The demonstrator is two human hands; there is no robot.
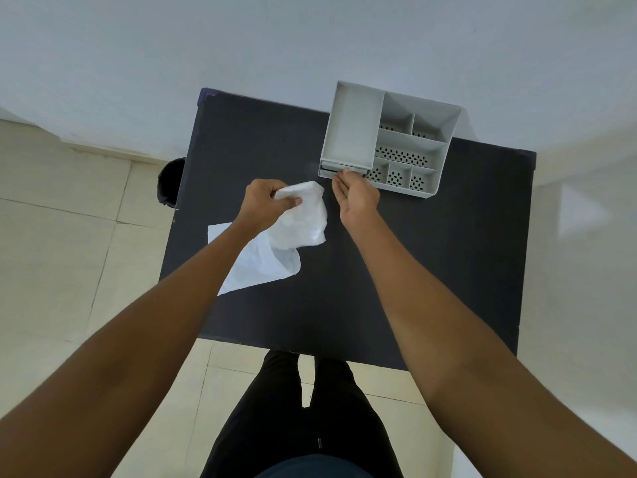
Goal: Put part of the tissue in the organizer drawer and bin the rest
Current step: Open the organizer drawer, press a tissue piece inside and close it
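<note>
On the black table, organizer compartments hold nothing visible.

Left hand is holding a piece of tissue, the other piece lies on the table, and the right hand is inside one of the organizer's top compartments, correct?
Not quite. In the head view the right hand is not in a top compartment: its fingertips are at the drawer low on the organizer's front. The rest holds: the left hand holds a tissue piece, and the other piece lies on the table.
</note>
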